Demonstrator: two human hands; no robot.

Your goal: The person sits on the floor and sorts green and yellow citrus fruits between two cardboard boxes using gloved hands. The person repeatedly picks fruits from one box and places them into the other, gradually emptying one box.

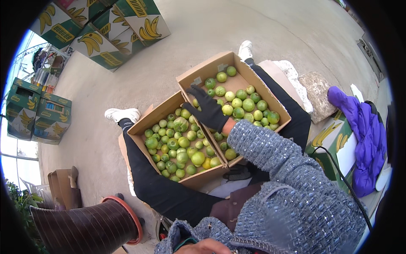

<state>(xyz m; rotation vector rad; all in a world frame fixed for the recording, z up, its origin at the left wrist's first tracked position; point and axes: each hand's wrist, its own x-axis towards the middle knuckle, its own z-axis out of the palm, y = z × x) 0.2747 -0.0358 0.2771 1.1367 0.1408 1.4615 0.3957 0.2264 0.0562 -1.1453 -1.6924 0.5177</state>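
Observation:
My right hand (208,111), in a dark glove, hovers by the wall between two adjoining cardboard boxes. A pale green tomato (196,102) shows between its thumb and fingers, which close around it. Many small green tomatoes fill the left box (139,132), a few of them yellowish. In the right box (263,84) the green tomatoes are sparser, with bare cardboard at its far end. A bare hand, apparently my left hand (204,246), is cut off at the lower edge, its fingers not readable. Below the boxes lies what looks like a dark glove (237,172).
My legs in dark trousers (163,186) flank the boxes. Printed banana cartons (122,31) are stacked far left, more (40,112) at left. Nearer stands a brown pot (84,228) with a reddish rim. A rough stone block (317,95), a purple garment (361,144) and a black cable (344,180) are at right.

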